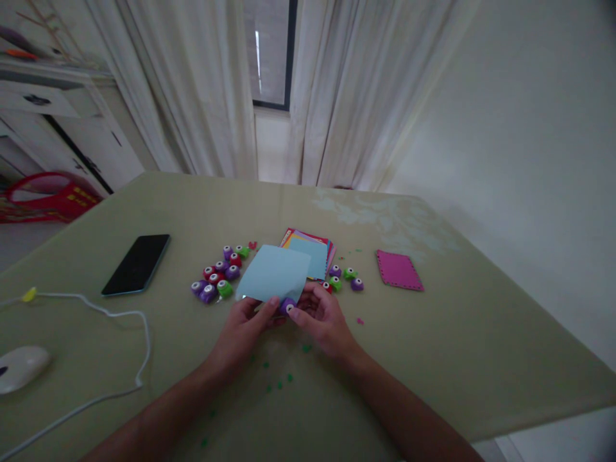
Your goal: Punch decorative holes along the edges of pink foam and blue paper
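A light blue square of paper (274,273) is held up over the table, its near edge pinched in my left hand (248,326). My right hand (327,321) grips a small purple craft punch (287,305) with a white-ringed top, set at the near edge of the sheet. The left thumb lies against the punch's other side. Behind the sheet rests a stack of coloured paper (310,253). To its left sits a cluster of red, purple and green punches (221,273). Several more punches (350,274) stand right of the stack.
A magenta paper square (398,269) with a punched border lies at the right. Small green cut-outs (280,385) are scattered on the near table. At left are a black tablet (137,264), a white cable (147,340) and a white mouse (23,367).
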Demonstrator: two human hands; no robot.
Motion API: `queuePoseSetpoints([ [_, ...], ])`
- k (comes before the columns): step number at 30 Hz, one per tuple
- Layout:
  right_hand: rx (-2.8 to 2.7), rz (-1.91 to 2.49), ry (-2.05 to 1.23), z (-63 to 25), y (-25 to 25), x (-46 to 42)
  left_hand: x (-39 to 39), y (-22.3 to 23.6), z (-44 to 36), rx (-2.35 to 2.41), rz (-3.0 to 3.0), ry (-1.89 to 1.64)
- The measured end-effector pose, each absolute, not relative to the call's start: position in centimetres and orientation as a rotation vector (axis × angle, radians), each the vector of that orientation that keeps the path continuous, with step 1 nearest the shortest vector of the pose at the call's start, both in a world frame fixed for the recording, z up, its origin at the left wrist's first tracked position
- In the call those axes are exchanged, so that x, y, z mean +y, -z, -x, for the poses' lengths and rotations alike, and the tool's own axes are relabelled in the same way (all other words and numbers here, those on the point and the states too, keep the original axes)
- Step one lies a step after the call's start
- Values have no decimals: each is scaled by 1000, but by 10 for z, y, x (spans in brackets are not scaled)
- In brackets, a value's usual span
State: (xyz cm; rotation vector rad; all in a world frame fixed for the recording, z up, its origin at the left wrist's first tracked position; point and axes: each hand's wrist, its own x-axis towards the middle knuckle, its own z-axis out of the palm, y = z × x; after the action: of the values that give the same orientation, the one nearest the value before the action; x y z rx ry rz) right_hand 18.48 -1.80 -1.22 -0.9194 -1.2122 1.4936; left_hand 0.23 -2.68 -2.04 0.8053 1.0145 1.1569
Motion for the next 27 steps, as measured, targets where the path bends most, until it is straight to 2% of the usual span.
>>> queuePoseSetpoints([
  [9,-1241,959,-1438,-189,18,-16,-25,19,4,1118,-973,-1078],
  [17,-1111,875,-1520,-191,12,-15,-23,15,6,1184,-1063,-1172],
  [27,-986,874,-1543,-194,10,-15,-23,7,12,1262,-1156,-1096],
])
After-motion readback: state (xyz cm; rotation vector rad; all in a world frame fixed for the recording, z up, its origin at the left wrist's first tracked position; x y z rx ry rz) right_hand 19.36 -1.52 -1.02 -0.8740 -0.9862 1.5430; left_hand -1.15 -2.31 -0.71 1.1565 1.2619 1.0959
